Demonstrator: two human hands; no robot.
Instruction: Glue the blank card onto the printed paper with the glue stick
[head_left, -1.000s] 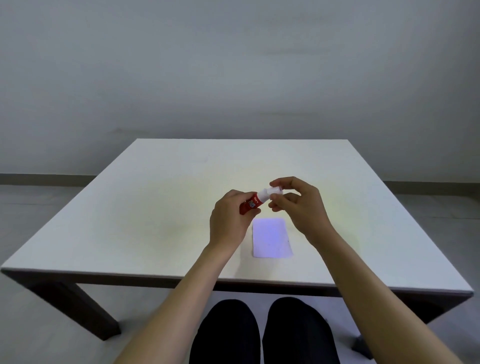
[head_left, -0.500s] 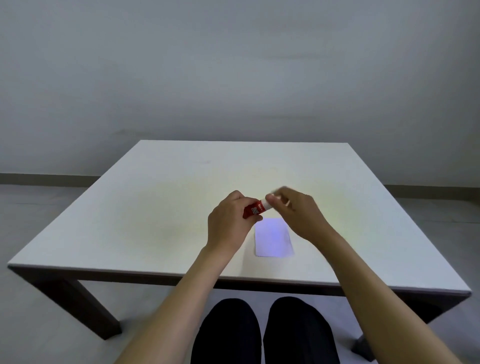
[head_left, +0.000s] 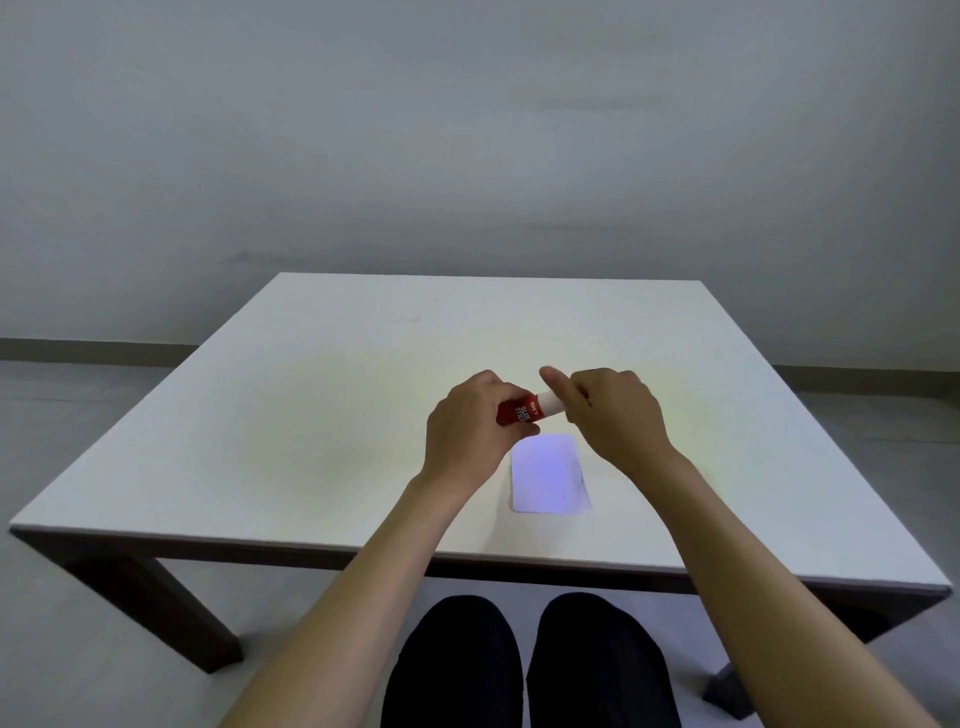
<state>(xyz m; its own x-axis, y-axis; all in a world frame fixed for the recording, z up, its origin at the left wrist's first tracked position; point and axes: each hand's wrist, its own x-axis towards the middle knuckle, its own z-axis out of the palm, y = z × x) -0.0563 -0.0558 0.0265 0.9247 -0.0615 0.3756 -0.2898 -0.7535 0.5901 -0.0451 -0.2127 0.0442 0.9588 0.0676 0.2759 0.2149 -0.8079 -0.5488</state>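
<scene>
Nearest lie the person's dark-clad knees (head_left: 524, 665) under the white table (head_left: 260, 441). On the tabletop a pale rectangular card (head_left: 548, 475) lies flat just below both hands. Above it the left hand (head_left: 470, 431) curls tight round the red body of the glue stick (head_left: 527, 410), held roughly level, while the right hand (head_left: 613, 410) pinches its white end (probably the cap, though overexposed) with the forefinger raised. White lettering on the red barrel seems to read "GLUE STICK".
</scene>
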